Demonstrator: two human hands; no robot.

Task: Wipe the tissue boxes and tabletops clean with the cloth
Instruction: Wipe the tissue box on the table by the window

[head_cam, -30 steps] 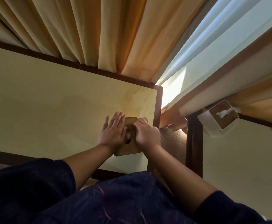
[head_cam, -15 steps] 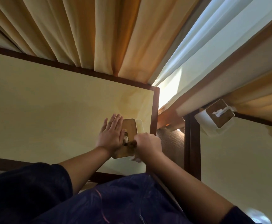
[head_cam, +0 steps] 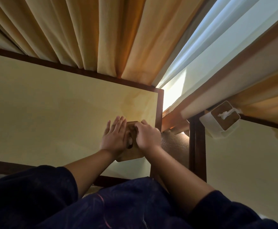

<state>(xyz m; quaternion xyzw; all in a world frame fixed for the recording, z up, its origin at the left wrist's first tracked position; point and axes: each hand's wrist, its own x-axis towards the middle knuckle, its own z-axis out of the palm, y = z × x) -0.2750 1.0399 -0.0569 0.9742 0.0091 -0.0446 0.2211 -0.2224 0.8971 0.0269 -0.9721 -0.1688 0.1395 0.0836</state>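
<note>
Right hand (head_cam: pixel 147 137) has slid forward over tissue box (head_cam: pixel 131 155).

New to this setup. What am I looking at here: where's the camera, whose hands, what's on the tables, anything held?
There is no robot. A person wears one wide-angle camera on the head, looking forward and down, so the arms enter from the bottom of the picture.

The left hand lies flat, fingers straight, on the side of a wood-topped tissue box that stands near the right edge of a pale tabletop with a dark frame. The right hand is curled on top of that box; whether a cloth is under it is hidden.

A second tissue box, white with a wooden top and a tissue sticking out, stands on the neighbouring table to the right. Curtains hang behind.
</note>
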